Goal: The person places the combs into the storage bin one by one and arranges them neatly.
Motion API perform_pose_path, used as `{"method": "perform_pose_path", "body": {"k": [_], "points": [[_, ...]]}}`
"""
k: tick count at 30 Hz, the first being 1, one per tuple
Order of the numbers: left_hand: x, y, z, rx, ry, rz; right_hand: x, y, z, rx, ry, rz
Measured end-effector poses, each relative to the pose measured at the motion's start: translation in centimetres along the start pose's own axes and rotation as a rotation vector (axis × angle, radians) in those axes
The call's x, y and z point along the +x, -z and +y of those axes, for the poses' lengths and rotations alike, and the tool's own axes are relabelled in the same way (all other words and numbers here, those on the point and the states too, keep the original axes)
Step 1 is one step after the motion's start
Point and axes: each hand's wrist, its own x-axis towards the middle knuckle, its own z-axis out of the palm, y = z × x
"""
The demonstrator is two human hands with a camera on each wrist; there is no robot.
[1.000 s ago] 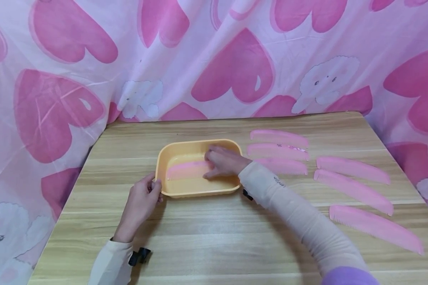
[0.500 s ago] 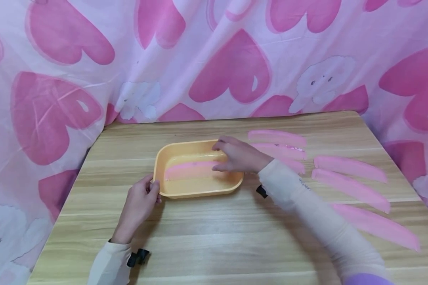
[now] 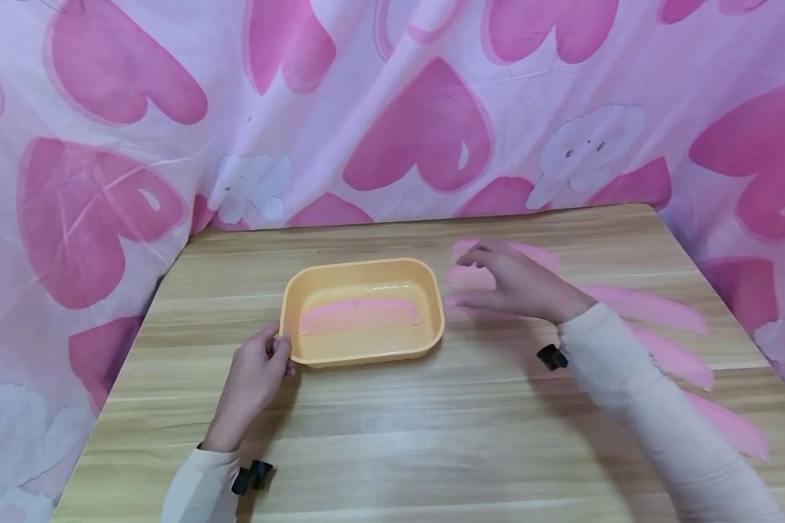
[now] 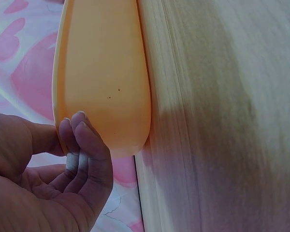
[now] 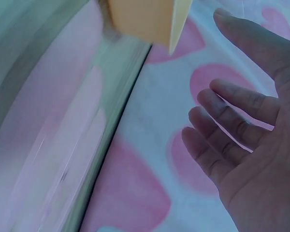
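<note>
A yellow plastic basin [image 3: 366, 356] sits on the table with one pink comb [image 3: 360, 317] lying flat inside it. My left hand [image 3: 254, 378] pinches the basin's left rim between thumb and fingers, as the left wrist view also shows with the basin wall [image 4: 104, 63]. To the right of the basin, my right hand [image 3: 523, 285] hovers over a group of pink combs, its fingers spread and holding nothing. Partly covered by that hand are the far comb [image 3: 543, 256], a second comb [image 3: 461, 277] and a nearer comb [image 3: 464, 309].
Farther right on the wooden table [image 3: 392, 436] lie three more pink combs, the upper one [image 3: 661, 309], the middle one [image 3: 683, 359] and the nearest [image 3: 733, 425], partly behind the right sleeve. A pink heart-patterned curtain [image 3: 392, 109] hangs along the table's back and sides.
My right hand has lifted out of the basin and moved right, over the combs, leaving the comb in the basin fully visible. The left hand keeps its hold on the rim.
</note>
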Motion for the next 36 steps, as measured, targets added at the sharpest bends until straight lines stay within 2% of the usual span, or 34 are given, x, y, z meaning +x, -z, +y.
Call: {"method": "perform_pose_path", "body": {"k": [11,17,21,24,27,30,32,36], "points": [[0.0,0.0,0.1,0.004,0.002,-0.01,-6.5,2.6,3.6,0.015,-0.147,0.038],[-0.1,-0.1,0.3,-0.006,0.0,-0.011,-10.0,3.3,5.8,-0.026,-0.167,0.079],[-0.2,-0.1,0.2,0.006,-0.001,-0.006,-12.7,3.6,7.0,-0.013,-0.26,0.083],[-0.3,-0.2,0.1,0.025,-0.001,-0.001,-14.6,3.6,8.1,-0.034,-0.271,0.114],[-0.3,-0.2,0.1,0.037,-0.007,0.003,-16.4,3.5,9.4,-0.065,-0.223,0.165],[-0.3,-0.1,0.1,0.032,-0.014,0.004,-17.9,3.5,10.4,-0.073,-0.213,0.193],[-0.3,-0.1,0.2,0.028,-0.014,0.002,-18.9,3.5,10.8,-0.079,-0.21,0.187],[-0.3,-0.1,0.2,0.025,-0.011,-0.001,-20.7,3.5,11.3,-0.083,-0.262,0.167]]}}
